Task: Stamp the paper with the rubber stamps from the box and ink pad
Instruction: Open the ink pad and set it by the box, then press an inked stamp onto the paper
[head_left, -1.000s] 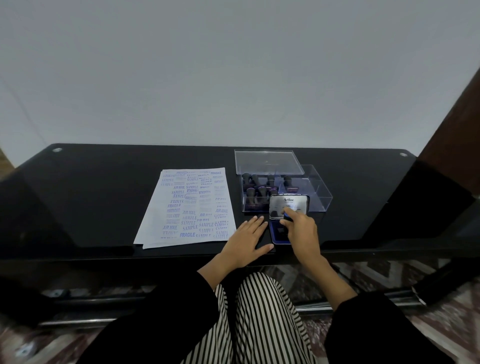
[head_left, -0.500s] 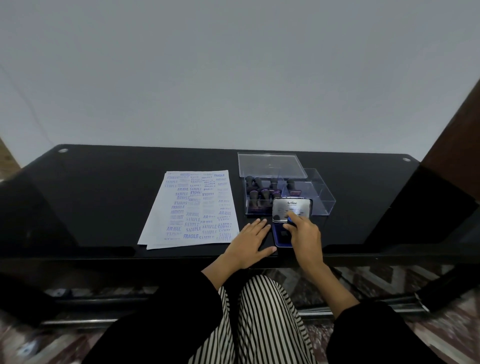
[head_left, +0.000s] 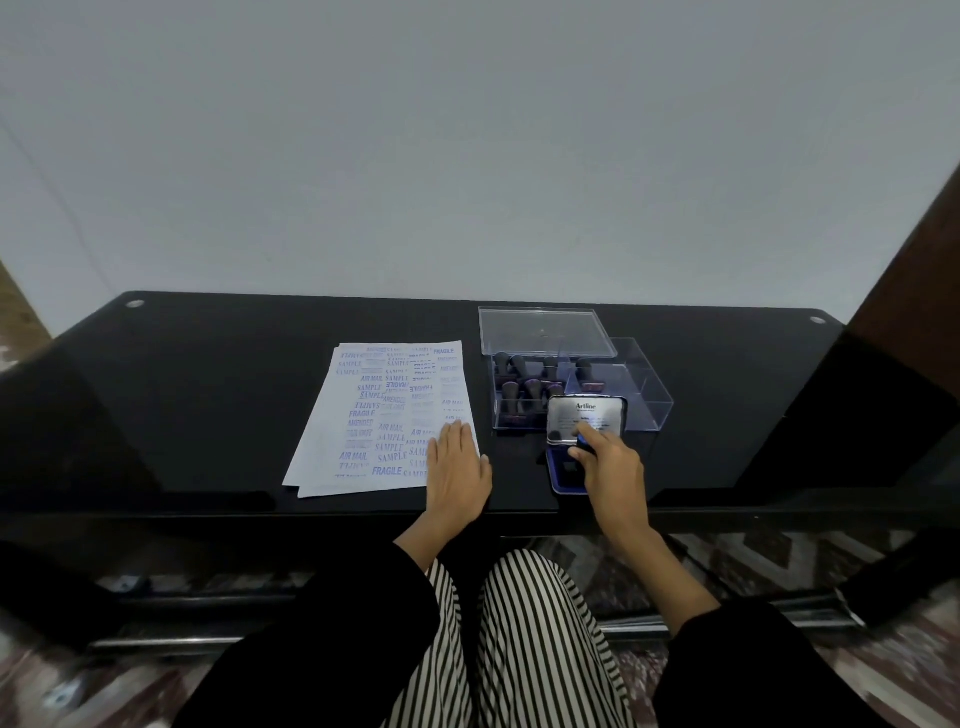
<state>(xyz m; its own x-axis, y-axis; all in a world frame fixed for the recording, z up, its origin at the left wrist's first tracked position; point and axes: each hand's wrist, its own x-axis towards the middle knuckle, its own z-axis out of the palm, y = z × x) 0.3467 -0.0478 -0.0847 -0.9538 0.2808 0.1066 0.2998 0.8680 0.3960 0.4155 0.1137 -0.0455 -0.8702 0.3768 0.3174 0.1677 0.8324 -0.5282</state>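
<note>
While I watched through the head camera, the black glass table (head_left: 208, 405) ran across the view, and the paper (head_left: 384, 415), crowded with blue printed words, lay near its middle. The left hand (head_left: 457, 467) rested flat on the sheet's near right corner, palm down, fingers straight and together, gripping nothing. Most of the sheet spread toward 10 o'clock from it. At 12 o'clock from the right hand (head_left: 610, 473) stood the clear box (head_left: 641, 400), with the stamps (head_left: 519, 376) upright in its left half and its clear lid (head_left: 540, 330) just beyond. The ink pad (head_left: 562, 475) sat just in front of the box, its silver cover (head_left: 592, 413) raised. The right hand hung over the pad's blue tray with its fingers curled. Its forefinger reached toward 12 o'clock, and with the thumb it pinched a small blue piece (head_left: 583, 441). The hand hid most of that piece, so I could not tell its shape or whether it touched the ink.
</note>
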